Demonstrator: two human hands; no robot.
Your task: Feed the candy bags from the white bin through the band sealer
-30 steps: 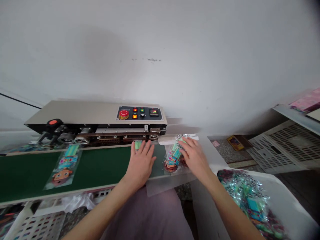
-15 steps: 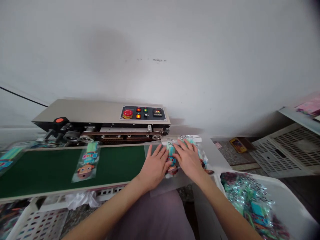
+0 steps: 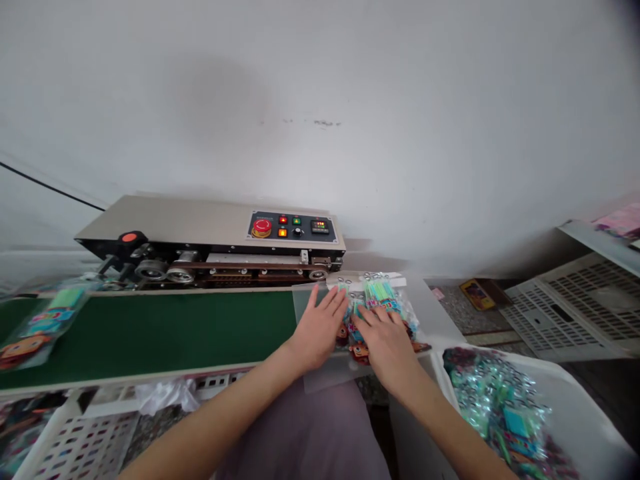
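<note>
My left hand (image 3: 318,332) lies flat, fingers stretched, at the right end of the green belt, its fingertips on a clear plastic packet (image 3: 343,333) with a cartoon face. Beside it my right hand (image 3: 391,343) presses down with its fingers apart on a second packet (image 3: 358,352). Just beyond the right fingers is a pile of packets (image 3: 381,291) holding light green sticks, partly hidden by the hand. A translucent sheet (image 3: 320,379) sticks out under the hands. Farther left, another packet (image 3: 47,327) rides on the green conveyor belt (image 3: 190,333).
Behind the belt stands a band sealing machine (image 3: 210,227) with lit buttons and a red stop knob (image 3: 261,227). A white tub (image 3: 575,393) of packets is at the lower right. White plastic crates stand at lower left (image 3: 83,447) and far right (image 3: 565,307).
The packet on the belt has travelled left, and the one ahead of it has gone from view. My right hand has shifted slightly right and down, uncovering more of the piled packets.
</note>
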